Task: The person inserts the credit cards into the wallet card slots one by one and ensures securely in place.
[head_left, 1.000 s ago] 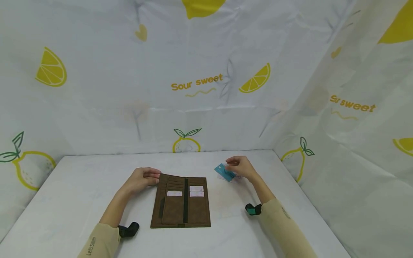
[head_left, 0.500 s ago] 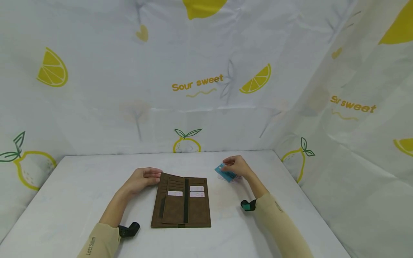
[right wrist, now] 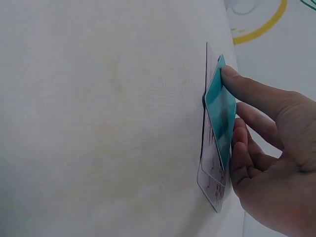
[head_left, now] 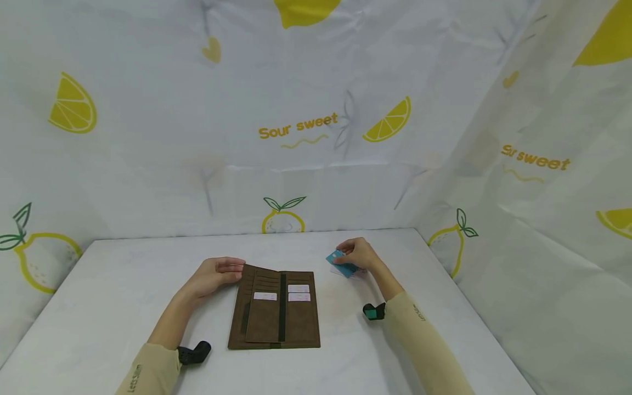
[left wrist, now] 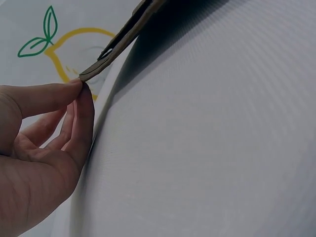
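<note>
A brown bifold wallet [head_left: 300, 323] lies spread on the table, with white cards [head_left: 299, 297] showing in several of its slots. My left hand [head_left: 217, 277] pinches the wallet's upper left corner between thumb and fingertips; in the left wrist view that wallet edge [left wrist: 111, 54] is raised off the white surface. To the wallet's right, my right hand [head_left: 362, 254] holds a blue card [right wrist: 219, 106], thumb on its face and fingers at its far edge. The blue card is tilted over a small stack of white cards with reddish print [right wrist: 213, 190]. The hand hides part of the stack.
Both hands are over a white table [head_left: 148, 291]. A white curtain with lemon prints [head_left: 173, 137] rises behind the table and along its right side. A black wrist camera [head_left: 195, 353] sits by the left sleeve, another black and green one [head_left: 373, 311] by the right.
My right hand and forearm have shifted slightly left, fingers further over the blue card. My left hand stays on the wallet corner. The head view has turned slightly.
</note>
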The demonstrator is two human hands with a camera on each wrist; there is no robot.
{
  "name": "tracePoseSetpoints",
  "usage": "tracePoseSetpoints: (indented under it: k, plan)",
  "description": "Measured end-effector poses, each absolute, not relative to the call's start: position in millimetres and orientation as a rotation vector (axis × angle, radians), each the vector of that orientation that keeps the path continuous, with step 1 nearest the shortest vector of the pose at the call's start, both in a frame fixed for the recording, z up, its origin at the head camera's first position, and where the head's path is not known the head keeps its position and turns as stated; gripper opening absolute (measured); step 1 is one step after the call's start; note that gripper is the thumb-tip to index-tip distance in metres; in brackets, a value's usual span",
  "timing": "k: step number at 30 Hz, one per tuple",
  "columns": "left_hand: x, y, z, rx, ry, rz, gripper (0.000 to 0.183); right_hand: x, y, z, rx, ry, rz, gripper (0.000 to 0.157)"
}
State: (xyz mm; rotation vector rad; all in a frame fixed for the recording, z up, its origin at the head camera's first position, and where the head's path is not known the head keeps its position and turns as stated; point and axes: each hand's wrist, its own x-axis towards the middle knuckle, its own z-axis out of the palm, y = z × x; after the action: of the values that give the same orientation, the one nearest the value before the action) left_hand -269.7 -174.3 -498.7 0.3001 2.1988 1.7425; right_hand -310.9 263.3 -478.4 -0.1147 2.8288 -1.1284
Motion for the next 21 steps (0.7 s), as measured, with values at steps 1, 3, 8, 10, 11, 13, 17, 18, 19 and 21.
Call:
tracePoseSetpoints:
  k: [1,3,8,10,11,13,17,18,19,21]
  plan:
    - [-269.8,-174.8,-499.1,0.299,2.195,1.743,0.048,-311.2,263.4,-478.8,-0.111,2.824,-1.138,0.045]
    - [-270.1,-175.3,-499.8,0.298,2.19,1.745,0.048,-311.6,263.9,-479.3,-0.097,2.813,-1.164,0.045]
    - [-269.6,-175.2,-500.6,0.309,2.199,1.743,0.048,-312.5,265.8,-480.4,-0.06,2.773,-1.271,0.044]
    - [-269.3,-174.8,-500.3,0.308,2.203,1.743,0.048,-312.7,266.3,-480.3,-0.055,2.754,-1.319,0.041]
    - [-269.2,-174.6,-500.1,0.309,2.207,1.742,0.047,-312.6,266.4,-480.0,-0.052,2.743,-1.341,0.04]
    - [-269.0,-174.2,-499.6,0.302,2.211,1.742,0.047,-312.8,266.4,-479.6,-0.043,2.715,-1.388,0.037]
    - [-268.6,-173.4,-499.1,0.299,2.223,1.736,0.046,-313.2,266.5,-478.9,-0.008,2.681,-1.452,0.036]
    - [-268.6,-173.4,-498.9,0.299,2.224,1.735,0.046,-313.5,266.6,-479.2,0.005,2.674,-1.467,0.037]
    - [-268.5,-173.4,-498.8,0.299,2.224,1.734,0.046,-313.9,266.8,-479.7,0.018,2.668,-1.483,0.037]
    - [-268.3,-173.7,-498.8,0.297,2.229,1.73,0.046,-314.0,266.1,-479.8,0.039,2.641,-1.528,0.04]
